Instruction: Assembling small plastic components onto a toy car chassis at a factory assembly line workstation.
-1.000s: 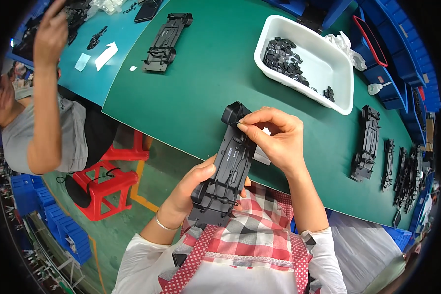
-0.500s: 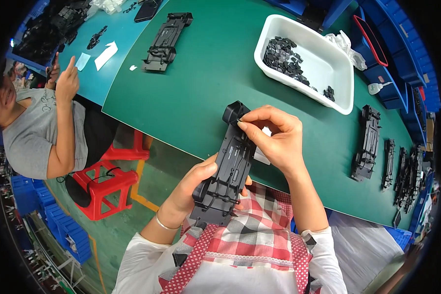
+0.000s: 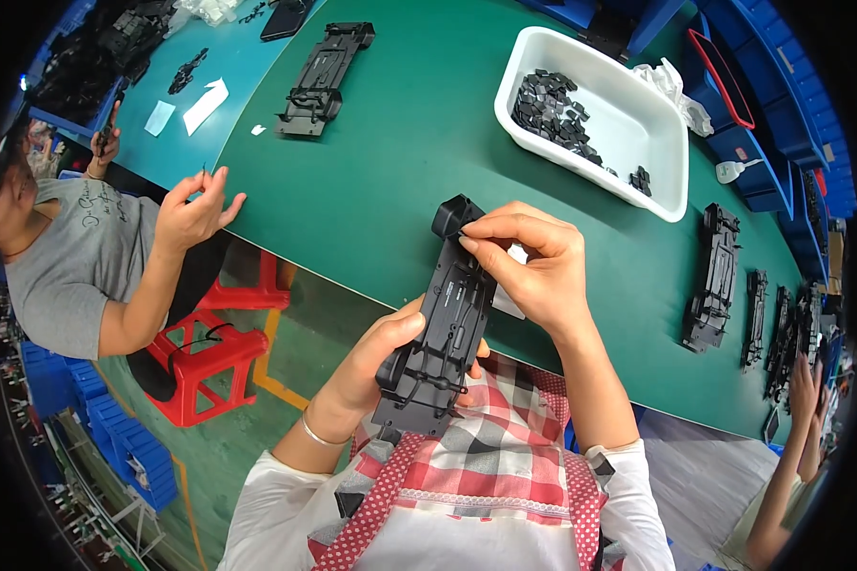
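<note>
My left hand (image 3: 371, 357) grips a long black plastic chassis (image 3: 450, 319), which looks like that of a model car. Its thumb lies along the near left edge, and its fingertips show at the right side from underneath. The chassis is tilted, its far end pointing away from me over the green table. At that far end, beside the raised bumper part (image 3: 455, 215), my right hand (image 3: 543, 271) has thumb and forefinger pinched together. Whatever is between those fingertips is too small or hidden to make out.
A white tub (image 3: 671, 181) with small black parts stands at the far right of the green table (image 3: 390, 124). One similar chassis (image 3: 324, 81) lies far left, and several more (image 3: 712, 276) lie right. A co-worker's hand (image 3: 195, 209) is at the left; another person's arms (image 3: 795, 457) show right.
My hands and the chassis have hardly moved. The left co-worker's near hand has come lower and closer to the green table. Another person's hands and arms have appeared at the right edge.
</note>
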Demonstrator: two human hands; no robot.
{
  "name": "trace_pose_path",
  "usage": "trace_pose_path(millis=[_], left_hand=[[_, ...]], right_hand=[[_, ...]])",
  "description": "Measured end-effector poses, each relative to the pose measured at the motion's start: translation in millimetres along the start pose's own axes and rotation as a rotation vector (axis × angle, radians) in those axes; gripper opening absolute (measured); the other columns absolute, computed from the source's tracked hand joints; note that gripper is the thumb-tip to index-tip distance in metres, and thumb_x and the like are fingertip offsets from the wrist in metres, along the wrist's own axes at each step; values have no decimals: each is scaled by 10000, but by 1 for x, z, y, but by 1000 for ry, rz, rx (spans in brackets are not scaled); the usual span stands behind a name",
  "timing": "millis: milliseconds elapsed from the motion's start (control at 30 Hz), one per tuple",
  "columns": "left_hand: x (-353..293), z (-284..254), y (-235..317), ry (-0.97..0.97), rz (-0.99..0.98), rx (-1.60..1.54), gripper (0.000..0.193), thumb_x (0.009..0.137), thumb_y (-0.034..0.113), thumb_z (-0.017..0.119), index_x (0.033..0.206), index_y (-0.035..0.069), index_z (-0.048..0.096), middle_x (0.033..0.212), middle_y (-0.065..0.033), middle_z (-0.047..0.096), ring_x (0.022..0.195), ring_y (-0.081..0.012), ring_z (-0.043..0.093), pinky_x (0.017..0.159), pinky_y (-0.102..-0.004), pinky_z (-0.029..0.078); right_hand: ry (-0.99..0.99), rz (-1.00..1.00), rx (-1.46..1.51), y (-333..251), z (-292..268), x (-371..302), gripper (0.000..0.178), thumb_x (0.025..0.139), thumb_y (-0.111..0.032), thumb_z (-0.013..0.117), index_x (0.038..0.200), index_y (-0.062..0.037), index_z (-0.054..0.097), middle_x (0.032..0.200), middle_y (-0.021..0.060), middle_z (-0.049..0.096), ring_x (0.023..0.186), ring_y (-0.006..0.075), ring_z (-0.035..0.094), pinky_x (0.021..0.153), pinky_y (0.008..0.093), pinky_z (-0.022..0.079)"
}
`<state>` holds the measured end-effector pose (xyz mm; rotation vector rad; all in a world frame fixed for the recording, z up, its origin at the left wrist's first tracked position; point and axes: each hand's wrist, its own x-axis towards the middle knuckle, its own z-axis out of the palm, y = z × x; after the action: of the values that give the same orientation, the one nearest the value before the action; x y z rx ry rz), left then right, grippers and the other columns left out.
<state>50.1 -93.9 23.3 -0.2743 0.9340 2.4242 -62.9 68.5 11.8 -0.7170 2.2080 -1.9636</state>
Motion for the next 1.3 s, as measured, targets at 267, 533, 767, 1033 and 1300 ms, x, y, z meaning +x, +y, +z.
trace_pose_path(millis=[267, 533, 767, 1033, 1300], left_hand=[[-1, -1, 0, -1, 0, 3, 543, 948, 363, 403, 1328, -23, 376, 1090, -203, 598, 929, -230, 649, 738, -363, 598], [-1, 0, 3, 6, -20, 11, 542, 949, 364, 396, 1327, -25, 375, 1087, -200, 598, 933, -233, 648, 743, -364, 597], [-3, 3, 2, 32, -21, -29, 551, 946, 377, 403, 1332, -15, 375, 1082, -202, 602, 921, -241, 653, 739, -354, 591], [-2, -1, 0, 18, -9, -42, 572, 941, 388, 415, 1345, -15, 372, 1076, -209, 611, 916, -237, 656, 736, -345, 590], [-2, 0, 1, 7, -8, -55, 556, 947, 376, 410, 1341, -14, 374, 1078, -215, 614, 908, -218, 657, 725, -356, 602]], right_hand=[[-23, -7, -18, 1, -1, 1, 134, 754, 76, 700, 877, 25, 717, 806, 85, 667, 714, 116, 604, 604, 230, 466], [-29, -27, 8, 3, -1, 0, 139, 760, 91, 691, 884, 31, 714, 827, 89, 665, 727, 121, 608, 612, 227, 473], [-8, 114, 131, 3, -2, 0, 138, 767, 95, 691, 896, 46, 704, 856, 94, 657, 754, 125, 611, 636, 222, 485], [-11, 111, 103, 3, 0, 1, 136, 764, 91, 691, 889, 40, 709, 855, 94, 660, 760, 126, 611, 643, 223, 489], [6, 23, 29, 3, 2, 1, 136, 750, 88, 690, 870, 29, 714, 827, 93, 670, 747, 124, 615, 621, 229, 480]])
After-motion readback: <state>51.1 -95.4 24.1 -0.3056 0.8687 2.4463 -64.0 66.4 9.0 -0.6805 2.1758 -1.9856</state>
